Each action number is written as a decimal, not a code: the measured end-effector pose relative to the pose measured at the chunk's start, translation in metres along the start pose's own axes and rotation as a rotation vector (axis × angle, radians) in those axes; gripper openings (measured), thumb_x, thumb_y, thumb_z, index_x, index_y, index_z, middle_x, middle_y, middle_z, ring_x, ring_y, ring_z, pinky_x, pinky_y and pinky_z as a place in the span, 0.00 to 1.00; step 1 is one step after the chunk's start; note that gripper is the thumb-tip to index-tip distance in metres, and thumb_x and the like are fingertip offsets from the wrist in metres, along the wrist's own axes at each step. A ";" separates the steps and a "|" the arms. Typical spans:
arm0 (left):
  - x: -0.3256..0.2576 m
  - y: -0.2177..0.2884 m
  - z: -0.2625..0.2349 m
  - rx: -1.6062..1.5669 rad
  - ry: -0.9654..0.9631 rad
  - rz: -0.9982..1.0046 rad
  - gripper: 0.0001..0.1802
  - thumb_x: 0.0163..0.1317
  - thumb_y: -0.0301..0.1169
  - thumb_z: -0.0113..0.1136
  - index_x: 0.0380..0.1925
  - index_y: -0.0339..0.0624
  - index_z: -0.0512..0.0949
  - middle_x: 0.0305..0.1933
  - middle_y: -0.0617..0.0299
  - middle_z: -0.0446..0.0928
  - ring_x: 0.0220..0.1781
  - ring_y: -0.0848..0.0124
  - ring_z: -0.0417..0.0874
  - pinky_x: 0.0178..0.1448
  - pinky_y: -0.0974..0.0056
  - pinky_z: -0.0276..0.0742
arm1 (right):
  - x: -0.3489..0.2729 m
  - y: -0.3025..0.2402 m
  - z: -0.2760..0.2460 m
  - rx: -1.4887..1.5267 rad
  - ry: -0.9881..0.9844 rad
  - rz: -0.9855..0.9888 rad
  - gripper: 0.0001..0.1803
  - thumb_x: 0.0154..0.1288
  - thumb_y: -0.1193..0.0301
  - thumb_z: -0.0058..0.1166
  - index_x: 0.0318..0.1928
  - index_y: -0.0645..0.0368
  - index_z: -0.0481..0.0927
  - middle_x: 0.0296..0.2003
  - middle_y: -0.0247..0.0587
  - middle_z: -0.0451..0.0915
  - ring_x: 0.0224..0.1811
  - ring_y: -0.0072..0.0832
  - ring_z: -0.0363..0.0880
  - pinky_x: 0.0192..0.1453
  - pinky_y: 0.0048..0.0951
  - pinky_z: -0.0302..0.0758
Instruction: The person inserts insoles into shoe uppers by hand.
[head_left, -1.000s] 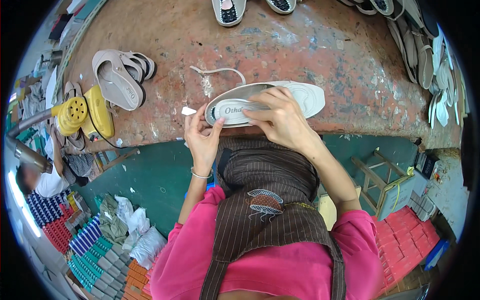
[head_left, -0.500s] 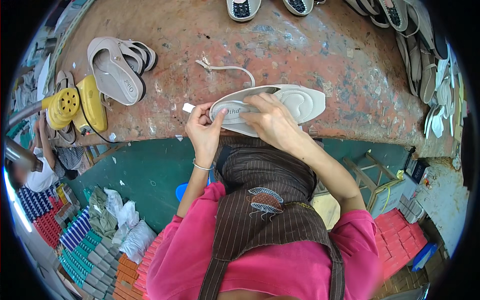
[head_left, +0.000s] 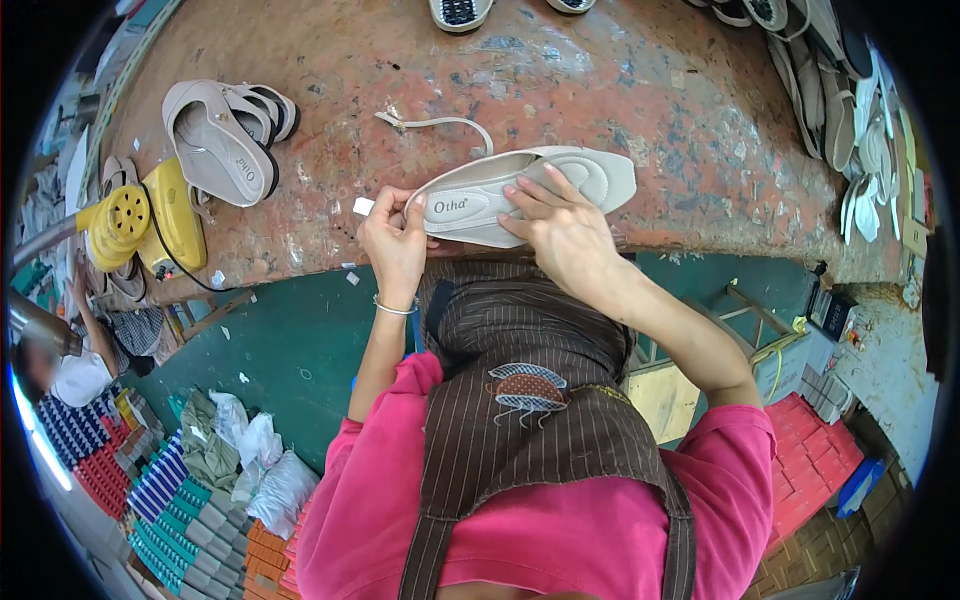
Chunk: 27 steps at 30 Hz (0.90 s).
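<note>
Hands meet over a white shoe sole (head_left: 520, 195) at the near edge of the counter (head_left: 640, 90), a worn, rust-brown surface blotched with pale stains. From my remote seat I see the left hand (head_left: 395, 240) pinched closed on the sole's heel end, thumb and fingers together around its rim, while the right hand (head_left: 560, 225) lies on top with fingers spread flat, pressing the padded insole down rather than gripping it. The sole lies lengthwise, heel to the left and toe to the right, its far side resting on the counter and its near side over the edge, above my brown striped apron (head_left: 530, 400).

Just beyond the sole, a loose pale strap (head_left: 440, 125) curls on the counter, one end close to the sole's far rim; I cannot tell whether they touch. A small white scrap (head_left: 363, 206) sits just left of the left hand. Further left, a pair of beige sandals (head_left: 225, 135) lies stacked, and beside them, at the counter's left end, a yellow power tool (head_left: 150, 215) with a black cord. More soles and sandals (head_left: 860, 130) are heaped along the far right rim. Below the counter on the left, another person (head_left: 90, 345) sits on the floor near stacks of coloured boxes (head_left: 150, 490).
</note>
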<state>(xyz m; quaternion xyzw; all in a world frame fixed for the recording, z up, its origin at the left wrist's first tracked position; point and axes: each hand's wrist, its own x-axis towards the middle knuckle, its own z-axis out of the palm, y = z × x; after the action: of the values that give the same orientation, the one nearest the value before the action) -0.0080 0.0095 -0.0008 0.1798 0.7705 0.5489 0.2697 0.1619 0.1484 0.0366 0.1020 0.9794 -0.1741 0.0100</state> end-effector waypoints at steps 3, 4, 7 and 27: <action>-0.008 0.008 -0.005 0.036 -0.023 0.010 0.07 0.69 0.25 0.57 0.31 0.34 0.74 0.23 0.64 0.77 0.19 0.80 0.78 0.17 0.70 0.72 | 0.010 -0.003 -0.011 -0.080 0.026 0.030 0.20 0.49 0.76 0.56 0.45 0.53 0.88 0.54 0.41 0.82 0.64 0.31 0.75 0.79 0.45 0.52; -0.013 0.013 -0.013 0.068 -0.045 -0.001 0.09 0.70 0.25 0.56 0.29 0.35 0.72 0.22 0.64 0.76 0.18 0.79 0.78 0.17 0.70 0.71 | 0.015 0.000 -0.018 0.002 0.163 0.110 0.20 0.48 0.77 0.57 0.44 0.54 0.87 0.51 0.40 0.83 0.63 0.32 0.76 0.78 0.47 0.53; -0.035 -0.011 0.009 0.289 -0.109 0.211 0.10 0.63 0.25 0.58 0.26 0.37 0.69 0.18 0.52 0.74 0.19 0.61 0.81 0.24 0.60 0.74 | 0.042 0.027 -0.026 0.034 0.636 0.251 0.17 0.48 0.77 0.61 0.42 0.58 0.86 0.44 0.40 0.83 0.58 0.35 0.77 0.74 0.52 0.56; -0.094 0.003 0.069 0.885 -0.453 0.775 0.26 0.59 0.35 0.61 0.55 0.31 0.74 0.60 0.47 0.73 0.71 0.50 0.63 0.74 0.35 0.52 | 0.042 0.009 0.015 0.007 0.146 0.443 0.34 0.61 0.76 0.46 0.68 0.77 0.60 0.68 0.68 0.61 0.76 0.54 0.54 0.77 0.49 0.55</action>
<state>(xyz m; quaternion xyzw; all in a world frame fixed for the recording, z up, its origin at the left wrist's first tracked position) 0.1081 0.0085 0.0052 0.6523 0.7273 0.1841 0.1076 0.1222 0.1596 0.0170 0.3271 0.9305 -0.1632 -0.0234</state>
